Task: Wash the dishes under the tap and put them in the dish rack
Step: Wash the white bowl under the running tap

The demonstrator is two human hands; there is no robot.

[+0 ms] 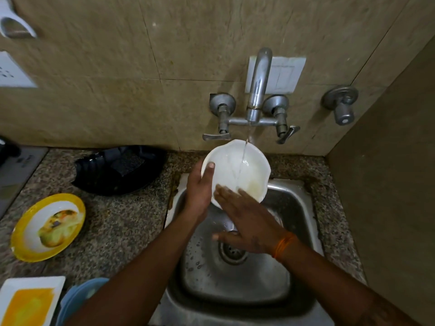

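The left hand (200, 187) grips the white scalloped ceramic bowl (237, 170) by its left rim, tilted under the steel tap (257, 85); the right hand (249, 220) rubs its near edge with flat fingers.

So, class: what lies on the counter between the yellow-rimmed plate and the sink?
In the head view, only bare speckled counter lies between the yellow-rimmed plate and the sink.

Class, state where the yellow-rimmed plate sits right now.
In the head view, the yellow-rimmed plate lies on the granite counter left of the sink, below the black tray.
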